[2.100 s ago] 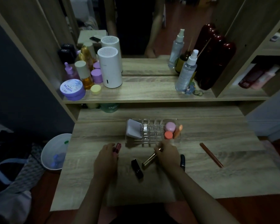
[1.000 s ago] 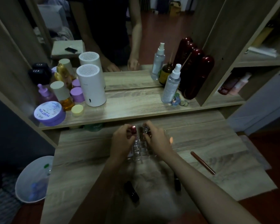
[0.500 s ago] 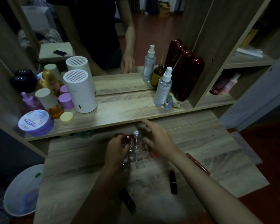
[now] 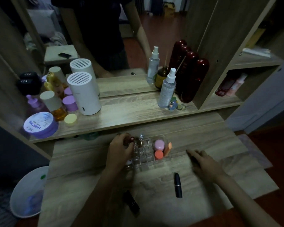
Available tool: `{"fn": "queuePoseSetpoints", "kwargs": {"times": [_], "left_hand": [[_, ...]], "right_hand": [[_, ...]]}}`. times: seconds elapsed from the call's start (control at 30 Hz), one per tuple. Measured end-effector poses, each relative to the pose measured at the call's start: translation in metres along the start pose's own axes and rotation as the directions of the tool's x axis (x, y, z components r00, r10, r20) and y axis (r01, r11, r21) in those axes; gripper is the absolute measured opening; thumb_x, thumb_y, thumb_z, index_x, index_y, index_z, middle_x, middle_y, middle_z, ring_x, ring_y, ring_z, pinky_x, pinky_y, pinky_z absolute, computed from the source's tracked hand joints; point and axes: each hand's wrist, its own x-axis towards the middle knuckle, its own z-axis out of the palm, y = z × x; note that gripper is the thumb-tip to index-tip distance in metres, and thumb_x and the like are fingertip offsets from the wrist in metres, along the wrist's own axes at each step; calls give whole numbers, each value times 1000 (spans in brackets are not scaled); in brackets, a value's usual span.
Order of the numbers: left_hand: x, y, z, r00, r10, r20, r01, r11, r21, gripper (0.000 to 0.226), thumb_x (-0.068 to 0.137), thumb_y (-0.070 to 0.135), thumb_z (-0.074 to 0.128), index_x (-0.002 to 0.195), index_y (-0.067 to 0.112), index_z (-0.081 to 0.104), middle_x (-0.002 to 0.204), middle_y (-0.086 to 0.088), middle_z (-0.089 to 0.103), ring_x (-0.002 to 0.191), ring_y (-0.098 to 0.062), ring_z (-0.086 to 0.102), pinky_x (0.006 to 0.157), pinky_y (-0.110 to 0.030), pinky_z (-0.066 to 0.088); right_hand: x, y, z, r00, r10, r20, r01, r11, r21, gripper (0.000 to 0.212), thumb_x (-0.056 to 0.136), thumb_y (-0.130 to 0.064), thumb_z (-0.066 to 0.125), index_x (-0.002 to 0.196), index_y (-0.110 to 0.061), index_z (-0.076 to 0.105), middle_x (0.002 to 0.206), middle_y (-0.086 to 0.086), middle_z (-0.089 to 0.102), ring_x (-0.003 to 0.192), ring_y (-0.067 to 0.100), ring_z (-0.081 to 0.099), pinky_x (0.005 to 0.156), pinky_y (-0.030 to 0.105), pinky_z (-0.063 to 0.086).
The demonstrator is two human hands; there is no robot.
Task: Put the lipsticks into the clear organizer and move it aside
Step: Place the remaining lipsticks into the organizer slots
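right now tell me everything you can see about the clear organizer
The clear organizer looks like transparent plastic, a grid of small square slots, sitting flat on the wooden desk just below the shelf. One silver-topped lipstick stands in a back slot; pink and orange items fill its right end. The left hand covers its left side, holding a dark red lipstick over it.

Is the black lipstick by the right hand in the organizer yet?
Out. The black lipstick lies flat on the desk, in front of the clear organizer, untouched.

Organizer behind two lipsticks on desk
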Motion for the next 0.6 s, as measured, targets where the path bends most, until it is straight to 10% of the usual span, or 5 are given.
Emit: {"fn": "queuePoseSetpoints", "kwargs": {"times": [0.43,0.6], "left_hand": [[-22,-4,-17,997,-26,-69,22,999,-48,39,74,6,73,111,6,59,107,-12,63,95,-15,56,80,-26,43],[-37,-14,-26,983,-133,-129,128,991,-44,33,80,3,65,112,5,57,114,-18,57,103,-26,55,86,-33,45]], "right_hand": [[-4,6,4,972,-45,-230,84,983,164,48,82,-8,60,128,-16,49,110,15,64,97,33,62,77,34,47],[-12,-18,-36,832,59,-552,216,882,419,41,81,-4,67,119,-9,51,97,15,67,85,28,65,69,34,52]]}}
